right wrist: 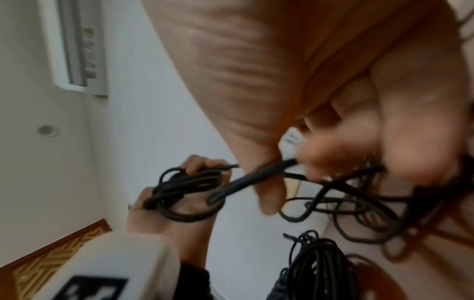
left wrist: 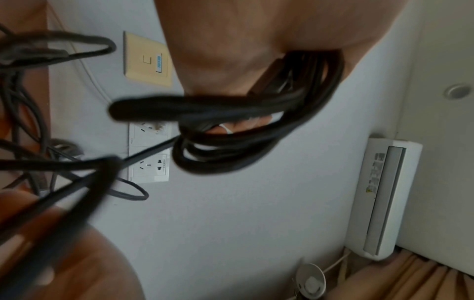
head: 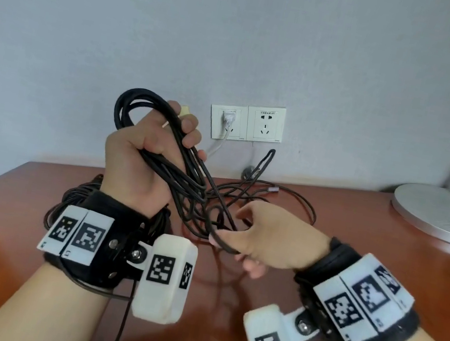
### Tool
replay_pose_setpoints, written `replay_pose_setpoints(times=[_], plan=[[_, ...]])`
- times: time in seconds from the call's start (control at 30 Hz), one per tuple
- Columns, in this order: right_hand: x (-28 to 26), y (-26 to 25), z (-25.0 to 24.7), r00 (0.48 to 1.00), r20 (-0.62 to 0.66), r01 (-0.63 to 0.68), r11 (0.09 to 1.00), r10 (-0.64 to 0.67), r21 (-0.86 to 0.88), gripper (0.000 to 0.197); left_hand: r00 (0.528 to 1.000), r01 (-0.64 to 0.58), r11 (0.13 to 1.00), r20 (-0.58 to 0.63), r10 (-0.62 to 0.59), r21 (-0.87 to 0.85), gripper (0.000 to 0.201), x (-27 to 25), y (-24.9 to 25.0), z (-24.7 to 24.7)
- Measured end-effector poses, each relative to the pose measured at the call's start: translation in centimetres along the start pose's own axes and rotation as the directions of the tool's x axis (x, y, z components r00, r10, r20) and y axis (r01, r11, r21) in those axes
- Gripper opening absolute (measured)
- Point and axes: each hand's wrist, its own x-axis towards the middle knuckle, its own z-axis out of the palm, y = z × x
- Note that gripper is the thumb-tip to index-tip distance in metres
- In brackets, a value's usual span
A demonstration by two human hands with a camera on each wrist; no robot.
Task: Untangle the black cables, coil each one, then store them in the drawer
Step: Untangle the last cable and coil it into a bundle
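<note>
left hand (head: 141,161) gripping coil (head: 138,107) (raised), tangle (head: 242,200) mid-table

We see a reddish-brown wooden table (head: 324,248) bearing a tangle of black cables (head: 273,197), a coiled black cable (head: 75,195) at its left, and a round metal lamp base (head: 438,214) at right.

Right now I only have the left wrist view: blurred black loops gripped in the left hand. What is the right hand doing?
Observer: The right hand pinches a strand of black cable low over the table. Strands run down toward it from the bundle that the left hand grips.
Operator: Is any cable coiled and set down?
Observer: Yes, a separate coil lies on the table beside the left wrist.
</note>
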Motion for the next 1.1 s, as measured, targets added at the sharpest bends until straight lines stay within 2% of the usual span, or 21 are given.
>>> replay_pose_setpoints(times=[0.1, 0.17, 0.23, 0.27, 0.3, 0.33, 0.37, 0.4, 0.43, 0.47, 0.5, 0.53, 0.6, 0.63, 0.67, 0.7, 0.77, 0.83, 0.9, 1.0, 1.1], plan=[[0.8, 0.8, -0.5, 0.995, -0.102, 0.003, 0.998, -0.009, -0.061, 0.022, 1.000, -0.002, 1.000, 0.008, 0.002, -0.025, 0.060, 0.0, 0.2, -0.2], [1.1, 1.4, -1.6, 0.958, -0.276, 0.030, 0.985, -0.077, -0.169, 0.030, 1.000, -0.010, 0.998, 0.009, 0.010, -0.064, 0.059, 0.0, 0.5, -0.4], [1.3, 1.9, -2.1, 0.891, -0.433, 0.119, 0.990, -0.139, -0.072, 0.040, 0.999, -0.015, 0.996, 0.027, 0.017, -0.083, 0.059, 0.0, 0.6, -0.5], [1.5, 1.9, -2.1, 0.869, -0.479, 0.190, 0.978, -0.128, 0.083, 0.041, 0.999, -0.013, 0.997, 0.037, 0.016, -0.080, 0.060, 0.0, 0.5, -0.4], [1.7, 1.8, -1.9, 0.863, -0.499, 0.264, 0.915, -0.082, 0.306, 0.040, 0.999, -0.007, 0.997, 0.035, 0.010, -0.073, 0.061, 0.0, 0.3, -0.4], [1.8, 1.3, -1.7, 0.880, -0.474, 0.316, 0.759, -0.010, 0.570, 0.036, 1.000, -0.002, 0.998, 0.022, 0.003, -0.065, 0.064, 0.0, 0.1, -0.3], [1.8, 0.7, -1.6, 0.912, -0.408, 0.326, 0.532, 0.040, 0.782, 0.032, 1.000, 0.001, 0.998, -0.001, -0.001, -0.056, 0.067, 0.0, 0.0, -0.4], [1.7, 0.3, -1.6, 0.940, -0.337, 0.307, 0.318, 0.045, 0.897, 0.032, 1.000, 0.000, 0.999, -0.024, -0.001, -0.047, 0.069, 0.0, -0.2, -0.4], [1.6, 0.0, -1.7, 0.960, -0.281, 0.274, 0.157, 0.021, 0.949, 0.033, 0.999, -0.003, 0.999, -0.042, 0.001, -0.043, 0.069, 0.0, -0.2, -0.5], [1.4, -0.2, -1.9, 0.971, -0.238, 0.238, 0.070, -0.007, 0.969, 0.034, 0.998, -0.006, 0.999, -0.055, 0.003, -0.045, 0.069, 0.0, -0.2, -0.6], [1.4, -0.2, -2.2, 0.978, -0.209, 0.210, 0.073, -0.028, 0.975, 0.035, 0.998, -0.008, 0.999, -0.067, 0.005, -0.053, 0.067, 0.0, -0.1, -0.7], [1.4, 0.0, -2.4, 0.978, -0.202, 0.207, 0.169, -0.043, 0.964, 0.034, 0.996, -0.013, 0.998, -0.084, 0.008, -0.061, 0.065, 0.0, 0.0, -0.9], [1.5, 0.7, -2.6, 0.962, -0.250, 0.271, 0.534, -0.114, 0.800, 0.029, 0.992, -0.033, 0.997, -0.124, 0.023, -0.075, 0.061, 0.0, 0.5, -1.3], [1.3, 1.1, -2.6, 0.946, -0.270, 0.312, 0.732, -0.180, 0.606, 0.029, 0.989, -0.043, 0.996, -0.141, 0.032, -0.080, 0.060, 0.0, 0.8, -1.6], [1.1, 1.3, -2.7, 0.926, -0.272, 0.347, 0.874, -0.261, 0.341, 0.030, 0.987, -0.053, 0.995, -0.154, 0.040, -0.080, 0.058, 0.0, 1.2, -1.9], [0.7, 1.3, -2.7, 0.903, -0.257, 0.370, 0.927, -0.344, 0.059, 0.030, 0.986, -0.054, 0.996, -0.162, 0.042, -0.068, 0.058, -0.1, 1.5, -2.1], [0.0, 1.1, -2.7, 0.871, -0.203, 0.352, 0.857, -0.447, -0.376, 0.026, 0.981, -0.035, 0.999, -0.190, 0.032, -0.013, 0.060, -0.1, 1.7, -2.1], [-0.9, 0.5, -2.2, 0.854, -0.197, 0.259, 0.723, -0.481, -0.641, 0.020, 0.975, -0.016, 0.996, -0.219, 0.035, 0.089, 0.059, -0.1, 1.4, -1.7], [-1.5, -0.1, -1.6, 0.808, -0.191, 0.242, 0.610, -0.557, -0.755, 0.022, 0.967, 0.003, 0.975, -0.248, 0.053, 0.223, 0.050, -0.2, 0.8, -1.2], [-1.6, -0.7, -1.6, 0.748, -0.084, 0.333, 0.483, -0.658, -0.810, 0.023, 0.972, 0.049, 0.931, -0.231, 0.038, 0.362, 0.050, -0.3, 0.1, -0.4], [-1.6, -1.1, -1.1, 0.666, -0.006, 0.434, 0.395, -0.746, -0.810, 0.020, 0.989, 0.081, 0.782, -0.148, 0.014, 0.617, 0.048, -0.5, -1.1, 0.3]])
